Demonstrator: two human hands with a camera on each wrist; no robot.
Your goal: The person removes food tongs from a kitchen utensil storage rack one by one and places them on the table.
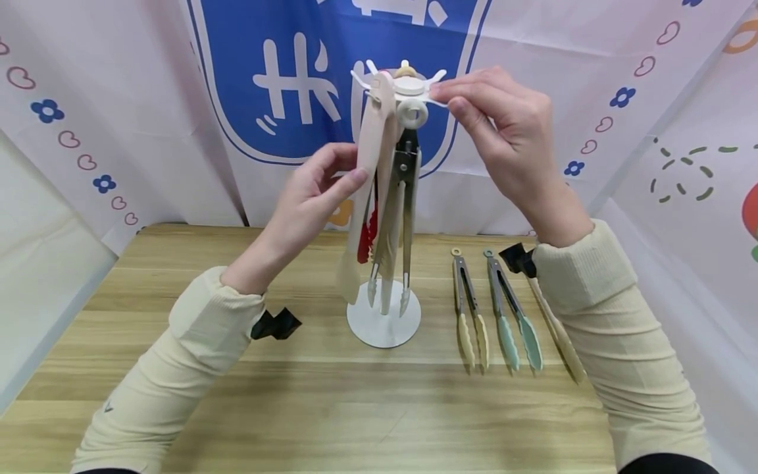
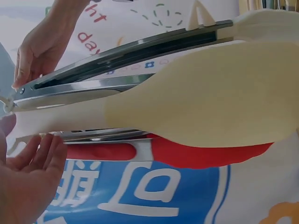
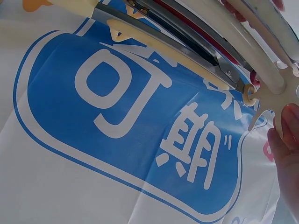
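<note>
A white rack (image 1: 408, 85) with hooks round its top stands on a round base (image 1: 383, 332). My right hand (image 1: 512, 122) pinches one of its hooks between thumb and fingers. On the left side a beige spatula (image 2: 205, 98) hangs by its handle, its wide head downward. My left hand (image 1: 316, 191) holds that handle lightly, thumb in front and fingers behind. Metal tongs with pale tips (image 1: 406, 191) and red tongs (image 2: 201, 151) also hang there. Yellow tongs (image 3: 154, 44) show in the right wrist view.
To the rack's right, yellow-tipped tongs (image 1: 468, 309) and green-tipped tongs (image 1: 514, 313) lie on the wooden table (image 1: 296, 408). A long beige utensil (image 1: 559, 332) lies partly under my right sleeve. Behind the table hangs a printed cloth (image 1: 160, 79).
</note>
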